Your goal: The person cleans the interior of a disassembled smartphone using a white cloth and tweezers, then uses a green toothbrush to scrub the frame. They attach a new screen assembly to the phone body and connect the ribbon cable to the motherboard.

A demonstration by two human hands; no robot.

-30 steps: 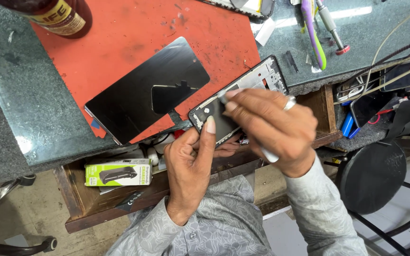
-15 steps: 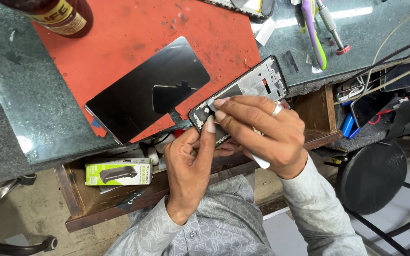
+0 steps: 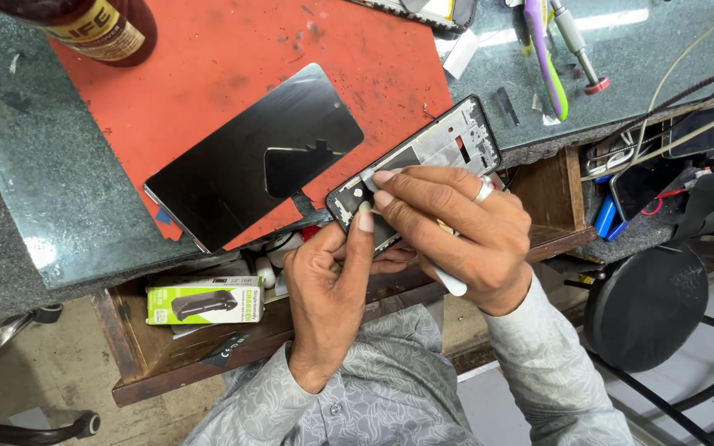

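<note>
Left hand (image 3: 332,289) grips phone frame (image 3: 423,165) at desk (image 3: 68,206) edge, right hand (image 3: 464,223) pinches white tool (image 3: 448,281) against it; glass panel (image 3: 249,157) lies detached at 10 o'clock, frame unfinished.

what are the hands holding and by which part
The left hand grips the phone frame by its near end; the right hand holds a white-handled tool by its shaft, fingertips on the frame.

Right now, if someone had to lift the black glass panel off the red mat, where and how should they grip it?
Probably by its two long edges, pinched from above. The black glass panel lies flat on the red mat, thin with a glossy face, so fingertips belong on the rims. Its lower corner overhangs the mat's edge, offering a start. Both the left hand and right hand are on the phone frame.
</note>
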